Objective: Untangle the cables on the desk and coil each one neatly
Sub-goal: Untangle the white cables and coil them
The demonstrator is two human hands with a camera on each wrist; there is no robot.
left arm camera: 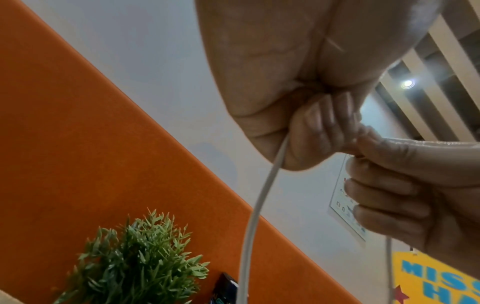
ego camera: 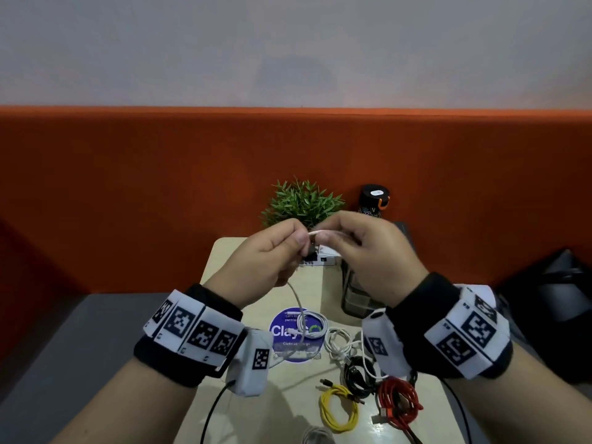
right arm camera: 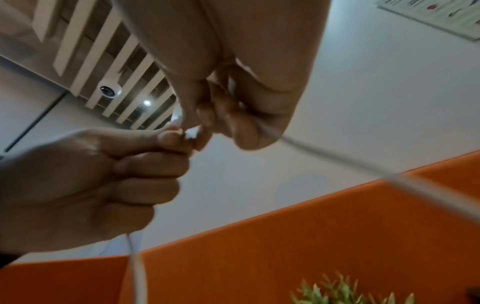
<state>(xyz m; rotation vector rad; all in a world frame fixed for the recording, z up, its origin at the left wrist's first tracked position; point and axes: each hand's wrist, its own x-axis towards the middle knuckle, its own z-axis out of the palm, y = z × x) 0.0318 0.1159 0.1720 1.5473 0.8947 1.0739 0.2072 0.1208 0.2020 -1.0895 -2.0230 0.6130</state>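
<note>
Both hands are raised above the beige desk [ego camera: 256,411], close together. My left hand [ego camera: 298,241] and right hand [ego camera: 330,241] pinch a white cable [ego camera: 320,233] between thumb and fingers. From the left hand the cable hangs down [ego camera: 296,302] to a loose white loop [ego camera: 312,325] on the desk. In the left wrist view the left hand [left arm camera: 324,127] has its fingers curled round the cable [left arm camera: 259,205]. The right hand [right arm camera: 207,115] holds a strand [right arm camera: 363,166] that runs off to the right. White [ego camera: 339,344], black [ego camera: 360,373], yellow [ego camera: 339,408] and red [ego camera: 398,400] coils lie near the front.
A potted plant [ego camera: 302,203] and a black bottle [ego camera: 373,200] stand at the back against the orange partition [ego camera: 128,187]. A small white box [ego camera: 320,259] and a dark mesh holder [ego camera: 355,296] sit below the hands. A round blue sticker [ego camera: 282,331] marks the desk.
</note>
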